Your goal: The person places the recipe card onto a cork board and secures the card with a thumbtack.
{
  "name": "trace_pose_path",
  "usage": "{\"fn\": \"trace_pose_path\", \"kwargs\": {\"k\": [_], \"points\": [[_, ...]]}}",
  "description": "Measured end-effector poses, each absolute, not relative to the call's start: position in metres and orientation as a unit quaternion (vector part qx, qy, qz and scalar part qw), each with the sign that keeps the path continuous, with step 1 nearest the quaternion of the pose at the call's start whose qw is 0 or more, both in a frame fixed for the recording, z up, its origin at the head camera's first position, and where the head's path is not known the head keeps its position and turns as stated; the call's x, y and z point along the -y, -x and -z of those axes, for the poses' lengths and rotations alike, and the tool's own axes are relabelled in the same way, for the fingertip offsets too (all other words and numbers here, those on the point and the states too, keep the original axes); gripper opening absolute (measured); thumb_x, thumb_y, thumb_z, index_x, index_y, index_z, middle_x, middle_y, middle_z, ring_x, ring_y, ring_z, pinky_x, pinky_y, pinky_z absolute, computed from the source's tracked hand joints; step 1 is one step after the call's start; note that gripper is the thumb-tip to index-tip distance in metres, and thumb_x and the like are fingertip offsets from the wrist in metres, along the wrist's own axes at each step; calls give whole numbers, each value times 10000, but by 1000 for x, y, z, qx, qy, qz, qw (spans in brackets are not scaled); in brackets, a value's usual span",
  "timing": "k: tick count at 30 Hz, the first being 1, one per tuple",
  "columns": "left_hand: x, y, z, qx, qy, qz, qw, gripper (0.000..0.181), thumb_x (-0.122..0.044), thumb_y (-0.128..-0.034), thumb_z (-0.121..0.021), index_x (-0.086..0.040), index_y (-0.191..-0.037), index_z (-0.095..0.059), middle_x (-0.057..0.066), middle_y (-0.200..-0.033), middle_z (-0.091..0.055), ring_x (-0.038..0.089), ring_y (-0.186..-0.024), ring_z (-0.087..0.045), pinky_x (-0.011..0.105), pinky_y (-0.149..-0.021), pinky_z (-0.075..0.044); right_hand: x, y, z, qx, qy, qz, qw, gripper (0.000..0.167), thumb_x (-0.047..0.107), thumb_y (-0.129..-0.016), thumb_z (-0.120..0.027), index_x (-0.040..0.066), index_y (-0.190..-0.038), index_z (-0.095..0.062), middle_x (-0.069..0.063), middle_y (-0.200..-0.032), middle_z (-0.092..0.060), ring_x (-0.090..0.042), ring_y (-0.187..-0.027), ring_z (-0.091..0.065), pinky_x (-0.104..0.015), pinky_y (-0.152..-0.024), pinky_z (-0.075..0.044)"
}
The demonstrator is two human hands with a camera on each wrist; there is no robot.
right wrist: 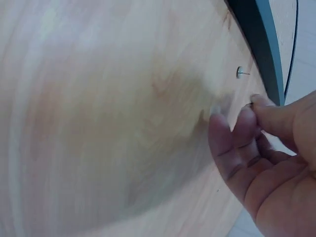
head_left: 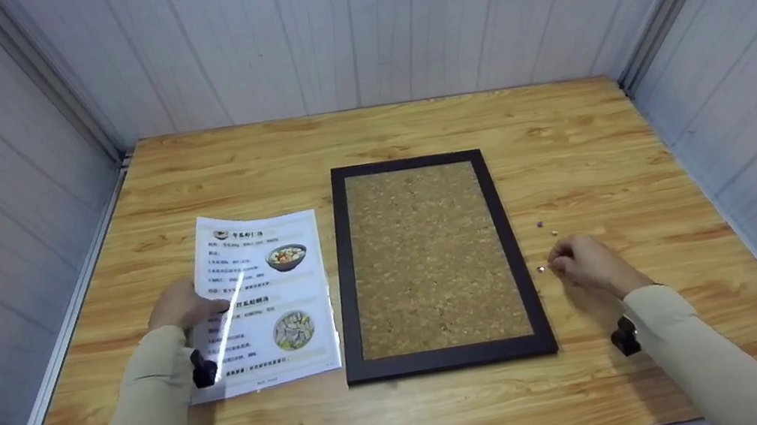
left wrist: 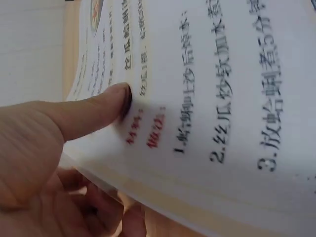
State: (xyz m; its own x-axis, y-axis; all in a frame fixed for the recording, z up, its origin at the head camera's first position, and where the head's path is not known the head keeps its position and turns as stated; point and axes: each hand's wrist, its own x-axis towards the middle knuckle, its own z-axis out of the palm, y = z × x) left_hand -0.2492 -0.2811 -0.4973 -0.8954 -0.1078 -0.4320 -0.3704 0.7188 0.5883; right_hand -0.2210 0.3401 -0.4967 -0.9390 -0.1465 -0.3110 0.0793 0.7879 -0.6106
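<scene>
My left hand (head_left: 179, 305) grips the left edge of a printed recipe sheet (head_left: 284, 288). In the left wrist view the thumb (left wrist: 98, 108) lies on top of the sheet and the fingers curl beneath it. My right hand (head_left: 592, 266) is just right of the framed corkboard (head_left: 435, 257). Its thumb and forefinger pinch a thumbtack (right wrist: 250, 104), mostly hidden by the fingertips. Another thumbtack (right wrist: 240, 72) lies on its head close to the frame, pin sticking out sideways.
A purple tack (head_left: 540, 223) and a pale tack (head_left: 554, 232) lie on the wooden table (head_left: 456, 413) beyond my right hand. Pale panel walls (head_left: 349, 27) enclose the table at the back and both sides.
</scene>
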Motion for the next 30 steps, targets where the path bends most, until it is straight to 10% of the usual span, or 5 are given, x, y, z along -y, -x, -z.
{"fn": "trace_pose_path", "kwargs": {"k": [9,21,30], "points": [[299,243,490,-840,105,-510,154,517,-102,-1019,-458,44,-1497,-326,259,-1284,-545,291,-990,-648,371,-804,-564,-342,216,509,-928,11,344,141,121,0,-980,-572,-49,-1010,-678,-117,-924,-673,-179,-783,-606,-271,-627,-521],[293,248,457,-721,64,-690,-25,424,-46,-1010,-525,45,-1410,-418,37,-1087,-659,145,-886,-685,249,-751,-570,-351,209,509,-932,49,336,126,173,-7,-968,-571,-70,-1060,-704,-167,-1008,-698,-309,-953,-653,-411,-808,-543],[263,252,441,-621,41,-782,-20,467,-17,-1013,-518,-10,-1462,-387,132,-1229,-645,234,-1008,-691,345,-849,-558,-325,226,518,-918,33,372,138,184,-7,-988,-547,-94,-1096,-669,-158,-984,-695,-235,-878,-662,-307,-714,-555]]}}
